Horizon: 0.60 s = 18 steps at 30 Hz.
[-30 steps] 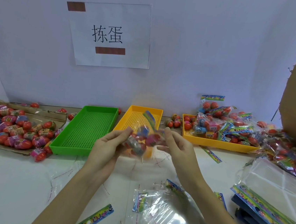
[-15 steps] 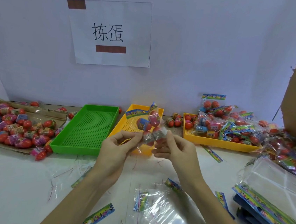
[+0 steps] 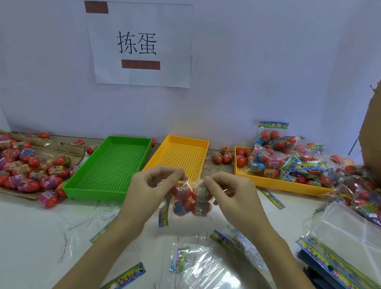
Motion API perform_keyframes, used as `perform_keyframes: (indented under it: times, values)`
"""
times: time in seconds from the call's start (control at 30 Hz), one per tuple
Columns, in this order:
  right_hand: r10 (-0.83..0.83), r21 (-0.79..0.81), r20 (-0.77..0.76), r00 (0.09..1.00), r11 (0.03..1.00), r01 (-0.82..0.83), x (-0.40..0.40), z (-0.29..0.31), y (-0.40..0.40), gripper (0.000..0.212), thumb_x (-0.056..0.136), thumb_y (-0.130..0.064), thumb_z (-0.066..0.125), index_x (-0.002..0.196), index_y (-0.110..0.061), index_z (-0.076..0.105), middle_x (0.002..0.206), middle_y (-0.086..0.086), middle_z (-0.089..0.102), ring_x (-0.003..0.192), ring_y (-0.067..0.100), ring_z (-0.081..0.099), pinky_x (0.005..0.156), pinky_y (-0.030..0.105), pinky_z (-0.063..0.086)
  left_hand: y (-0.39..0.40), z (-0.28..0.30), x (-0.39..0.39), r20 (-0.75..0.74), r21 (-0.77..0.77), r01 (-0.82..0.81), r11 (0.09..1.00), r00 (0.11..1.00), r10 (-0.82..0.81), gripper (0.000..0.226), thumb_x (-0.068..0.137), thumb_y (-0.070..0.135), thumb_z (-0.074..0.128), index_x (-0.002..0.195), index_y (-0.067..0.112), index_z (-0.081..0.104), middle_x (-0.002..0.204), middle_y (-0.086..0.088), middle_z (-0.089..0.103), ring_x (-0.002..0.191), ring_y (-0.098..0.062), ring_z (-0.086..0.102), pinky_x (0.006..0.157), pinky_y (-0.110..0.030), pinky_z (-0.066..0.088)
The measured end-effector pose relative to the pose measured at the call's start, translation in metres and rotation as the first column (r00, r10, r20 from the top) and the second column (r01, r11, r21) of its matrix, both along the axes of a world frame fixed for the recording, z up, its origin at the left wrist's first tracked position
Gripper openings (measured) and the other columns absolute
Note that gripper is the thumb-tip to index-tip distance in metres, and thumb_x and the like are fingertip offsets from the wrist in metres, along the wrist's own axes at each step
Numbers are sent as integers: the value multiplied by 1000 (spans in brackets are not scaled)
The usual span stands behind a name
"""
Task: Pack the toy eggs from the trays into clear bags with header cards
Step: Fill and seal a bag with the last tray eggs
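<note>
Left of the green tray (image 3: 109, 166) lie loose toy eggs (image 3: 18, 164). Our left hand (image 3: 149, 187) and right hand (image 3: 231, 195) each pinch the filled bag (image 3: 188, 200) above the tabletop (image 3: 11, 231). We should keep both grips at the mouth, folding the header card (image 3: 164, 214) squarely so no eggs slip out.

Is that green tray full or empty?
Empty. The green tray shows only its bare perforated floor; the loose eggs lie on cardboard to its left.
</note>
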State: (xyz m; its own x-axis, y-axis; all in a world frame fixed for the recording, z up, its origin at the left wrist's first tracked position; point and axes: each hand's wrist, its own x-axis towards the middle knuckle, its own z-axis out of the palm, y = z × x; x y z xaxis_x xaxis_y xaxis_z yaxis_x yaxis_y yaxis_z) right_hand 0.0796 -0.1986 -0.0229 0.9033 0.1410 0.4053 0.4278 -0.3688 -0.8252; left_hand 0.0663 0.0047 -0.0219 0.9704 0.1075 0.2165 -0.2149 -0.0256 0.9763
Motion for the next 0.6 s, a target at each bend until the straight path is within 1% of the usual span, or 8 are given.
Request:
perform_keyframes:
  times: [0.03, 0.1, 0.17, 0.23, 0.4, 0.47, 0.53, 0.6]
  values:
    - [4, -5, 0, 1000, 1000, -4, 0, 0, 0, 17, 99, -23, 66, 92, -17, 80, 83, -11, 74, 78, 12, 67, 65, 34, 58, 1, -1, 1, 3, 11, -9, 1000, 1000, 9, 21, 89, 35, 76, 86, 16, 84, 88, -4, 81, 80, -14, 78, 69, -19, 58]
    - [-4, 24, -15, 1000, 1000, 4, 0, 0, 1, 17, 99, -23, 66, 93, -18, 81, 85, -11, 76, 80, 11, 67, 62, 26, 54, 3, -1, 2, 0, 17, -29, 999, 1000, 29, 20, 92, 32, 74, 85, 17, 85, 89, -4, 82, 85, -18, 79, 71, -21, 60]
    - [-25, 85, -18, 1000, 996, 26, 1, 0, 0, 17, 99, -23, 66, 94, -19, 82, 82, -11, 76, 76, 8, 66, 59, 17, 48, 5, 0, 4, 6, 4, -39, 999, 999, 39, 22, 90, 38, 74, 87, 19, 84, 91, -2, 82, 86, -15, 78, 70, -19, 59]
    - [-45, 163, -33, 998, 985, 49, 1, 2, -2, 17, 99, -24, 66, 96, -19, 81, 81, -11, 75, 72, 4, 64, 58, 15, 47, 6, 2, 4, 5, 4, -37, 999, 999, 37, 23, 82, 43, 79, 89, 22, 84, 93, -1, 82, 89, -11, 77, 71, -17, 57]
    - [-18, 187, -22, 1000, 982, 22, 1, 6, -5, 20, 101, -24, 63, 92, -25, 81, 86, -10, 77, 77, 7, 65, 62, 17, 48, 9, 1, 5, 0, -52, -1, 999, 1000, 1, 22, 78, 35, 81, 87, 15, 83, 89, -12, 80, 81, -18, 73, 72, -19, 57]
    - [-31, 215, -10, 999, 976, 32, 1, 8, -3, 20, 100, -23, 64, 92, -28, 81, 89, -11, 78, 84, 5, 67, 69, 16, 51, 9, 2, 6, 3, -76, 11, 997, 1000, -10, 26, 80, 33, 78, 89, 9, 80, 89, -13, 80, 79, -17, 72, 71, -20, 57]
    - [-37, 309, -49, 998, 950, 50, 0, 7, 0, 23, 99, -23, 65, 87, -35, 81, 89, -6, 78, 87, 10, 70, 76, 22, 57, 7, 2, 6, 9, -83, 28, 996, 1000, -28, 29, 83, 32, 75, 91, 5, 76, 89, -12, 79, 76, -17, 73, 69, -21, 58]
    - [-15, 371, -110, 994, 927, 55, -1, 4, 5, 24, 101, -22, 62, 87, -29, 81, 87, 1, 77, 87, 22, 70, 79, 32, 59, 4, 1, 4, 41, -65, 11, 998, 999, -8, 26, 86, 31, 73, 89, 6, 74, 88, -8, 79, 76, -17, 75, 65, -21, 59]
